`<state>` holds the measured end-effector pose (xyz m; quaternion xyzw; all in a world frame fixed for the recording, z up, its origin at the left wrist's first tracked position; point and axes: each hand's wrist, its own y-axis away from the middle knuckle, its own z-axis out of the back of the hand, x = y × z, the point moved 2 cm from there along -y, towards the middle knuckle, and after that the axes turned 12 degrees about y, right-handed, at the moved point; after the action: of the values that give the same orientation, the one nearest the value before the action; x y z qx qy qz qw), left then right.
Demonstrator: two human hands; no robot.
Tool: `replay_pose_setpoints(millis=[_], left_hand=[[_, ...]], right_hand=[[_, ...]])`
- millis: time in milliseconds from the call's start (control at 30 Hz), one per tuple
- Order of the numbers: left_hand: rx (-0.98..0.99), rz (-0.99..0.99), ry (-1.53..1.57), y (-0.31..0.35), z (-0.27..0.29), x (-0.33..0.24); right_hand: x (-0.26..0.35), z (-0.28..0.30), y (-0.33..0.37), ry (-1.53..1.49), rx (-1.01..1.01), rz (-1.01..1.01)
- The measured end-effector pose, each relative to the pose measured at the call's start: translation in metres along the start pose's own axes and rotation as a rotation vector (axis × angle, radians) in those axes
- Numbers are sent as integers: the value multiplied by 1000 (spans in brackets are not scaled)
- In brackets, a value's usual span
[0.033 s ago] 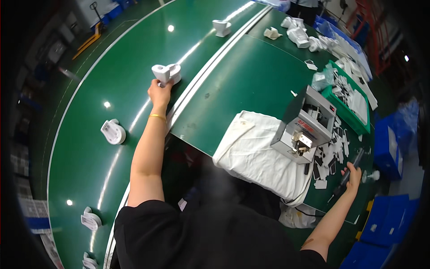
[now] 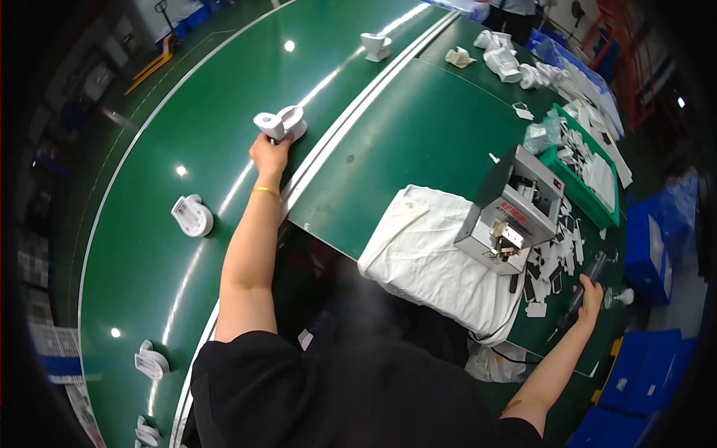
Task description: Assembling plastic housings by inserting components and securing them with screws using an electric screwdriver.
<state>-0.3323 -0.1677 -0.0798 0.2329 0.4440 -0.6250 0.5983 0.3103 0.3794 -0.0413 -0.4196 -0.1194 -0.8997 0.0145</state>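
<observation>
On the green surface to the left, my left hand (image 2: 269, 155) grips the near side of a white toilet-shaped plastic part (image 2: 270, 125). Its fingertips are partly hidden under the part. Far to the right, my right hand (image 2: 590, 299) is wrapped round a dark, slim electric screwdriver (image 2: 576, 300), its tip pointing down toward the bench's near edge. Between the hands, a grey box-shaped machine (image 2: 485, 243) stands beside a folded white cloth (image 2: 426, 231). Loose small black and white pieces (image 2: 549, 263) lie between the machine and my right hand.
More white parts (image 2: 193, 216) stand along the curved green surface (image 2: 246, 67). A pale rail (image 2: 351, 123) divides it from the bench. Behind the machine sits a green bin (image 2: 597, 205) of small pieces. White parts (image 2: 502, 63) are heaped at the far end; blue crates (image 2: 635, 373) flank the right.
The whole view has shifted very slightly. Both hands keep their grips, the left on the white part and the right on the screwdriver.
</observation>
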Motion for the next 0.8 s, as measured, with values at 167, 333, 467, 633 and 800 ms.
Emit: replay_pose_setpoints(millis=[167,333,467,633,800], left_hand=[[85,-117,-323,16,23,-9],[348,-239,-783,41,152,-56],[479,-151,-703,18,251,69],[451,-295,-611,9,244,65],[549,-109,-80,67,186,-64]], right_hand=[[-34,6,-23,51,4,142],[-39,16,0,262,-133,153],[-12,-13,3,285,-212,224],[38,-28,71,467,-499,480],[73,-71,123,402,-233,359]])
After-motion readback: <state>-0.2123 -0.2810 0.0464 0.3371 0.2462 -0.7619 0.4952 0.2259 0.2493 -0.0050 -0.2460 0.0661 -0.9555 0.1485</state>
